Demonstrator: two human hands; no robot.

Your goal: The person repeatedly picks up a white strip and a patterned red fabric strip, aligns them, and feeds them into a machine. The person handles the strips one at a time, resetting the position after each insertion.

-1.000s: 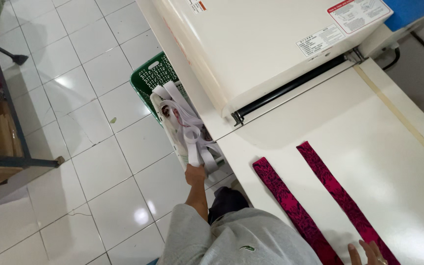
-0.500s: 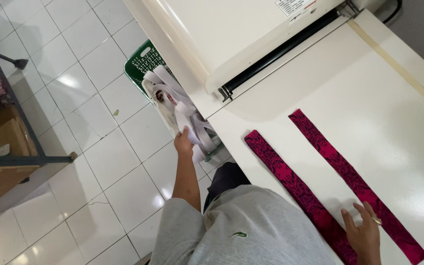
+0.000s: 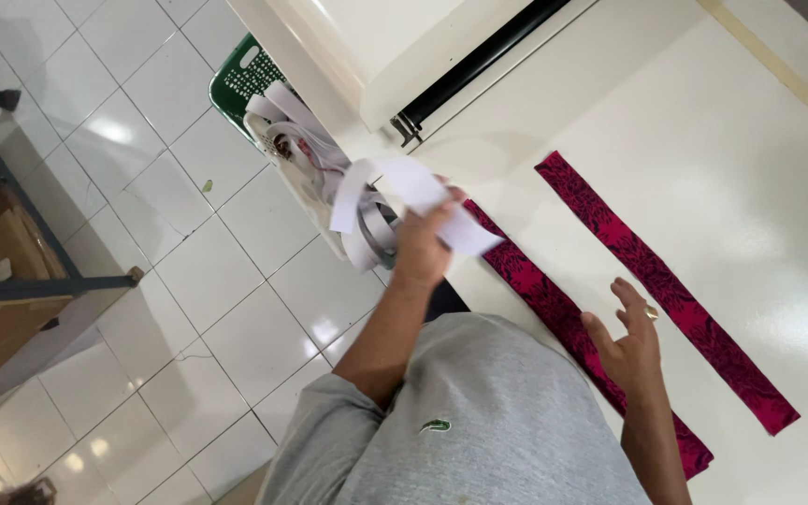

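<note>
White table [image 3: 685, 122] bears two red strips [image 3: 666, 281]; left hand [image 3: 423, 245] grips white strips [image 3: 404, 192] above a basket [image 3: 240, 79], right hand [image 3: 630, 344] spread open, fingers wide.

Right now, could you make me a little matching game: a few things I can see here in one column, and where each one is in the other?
Things:
1. white strip
2. green basket
3. red patterned strips
4. right hand

Places:
A. on the tiled floor
B. flat on the cream table
C. in the left hand
D. over the nearer red strip

Pairs: 1-C, 2-A, 3-B, 4-D
</note>
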